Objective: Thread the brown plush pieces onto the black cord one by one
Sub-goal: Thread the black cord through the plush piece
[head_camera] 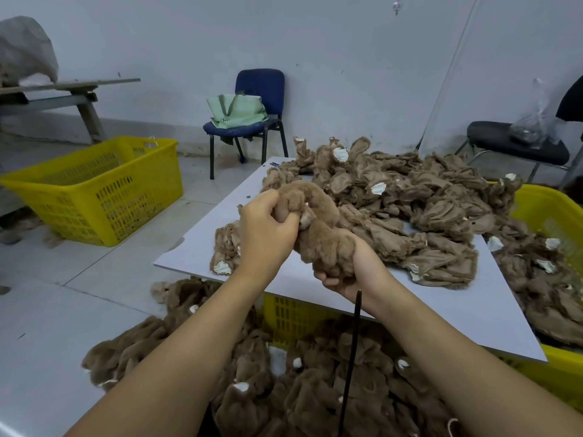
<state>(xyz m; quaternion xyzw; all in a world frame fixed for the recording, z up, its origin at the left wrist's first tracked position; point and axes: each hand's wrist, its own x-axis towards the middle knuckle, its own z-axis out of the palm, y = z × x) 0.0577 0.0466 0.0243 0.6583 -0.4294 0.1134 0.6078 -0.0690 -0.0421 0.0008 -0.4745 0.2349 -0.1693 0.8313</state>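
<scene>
Both hands worked above the near edge of the white counter (195,257). The left hand (265,228) gripped the upper end of a fluffy brown plush piece (318,234), fingers curled into the fur. The right hand (350,272) clenched the lower end of the same piece from beneath. A black cord (351,348) hung down from under the right hand toward the finished plush heaped below (284,398). Behind the hands, a pile of inside-out brown pieces (410,209) covered the counter. A yellow crate (97,187) stood on the floor at left.
</scene>
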